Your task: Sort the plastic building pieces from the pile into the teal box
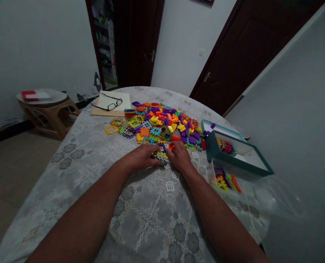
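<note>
**A small flat cluster of interlocked yellow, grey and purple plastic tiles (161, 156) is being held between both hands on the table.**

The cluster's left end is being gripped by the closed fingers of the left hand (142, 157). A small orange plastic tile (171, 147) appears to be being pinched by the right hand (181, 157) against the cluster's far right corner. The cluster is lying flat, its long axis running left to right between the hands, both equally near. Just beyond the fingertips, a heap of multi-coloured plastic tiles (159, 122) is lying spread on the pale patterned tablecloth (151, 219), and a teal cardboard box (225, 159) is standing to the right.
</note>
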Demonstrator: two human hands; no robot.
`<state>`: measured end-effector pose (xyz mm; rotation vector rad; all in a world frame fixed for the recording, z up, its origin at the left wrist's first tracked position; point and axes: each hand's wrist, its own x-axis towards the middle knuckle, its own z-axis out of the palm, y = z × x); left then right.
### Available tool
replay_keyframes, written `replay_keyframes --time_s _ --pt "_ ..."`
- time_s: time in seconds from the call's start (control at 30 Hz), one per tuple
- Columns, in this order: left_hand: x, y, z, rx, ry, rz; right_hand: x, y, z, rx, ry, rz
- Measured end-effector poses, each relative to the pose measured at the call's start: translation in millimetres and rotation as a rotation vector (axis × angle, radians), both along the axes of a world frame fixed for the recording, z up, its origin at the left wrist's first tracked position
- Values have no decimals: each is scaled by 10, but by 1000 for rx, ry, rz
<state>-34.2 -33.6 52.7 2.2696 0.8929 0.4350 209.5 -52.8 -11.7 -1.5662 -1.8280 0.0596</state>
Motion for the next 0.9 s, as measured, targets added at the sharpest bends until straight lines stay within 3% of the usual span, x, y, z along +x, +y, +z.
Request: replay_keyframes --time_s 0.23,0.47,0.6,0.9 --pt "-14 12 -23 -13 -3 -1 226 78 26 40 178 -104" --pt "-16 -10 25 -39 21 -4 251 140 82 107 118 -43" --pt "-16 26 -25 -22 32 -27 201 162 51 146 81 -10" --pt "-35 32 -67 -37 21 -18 154 219 0 42 2 -49"
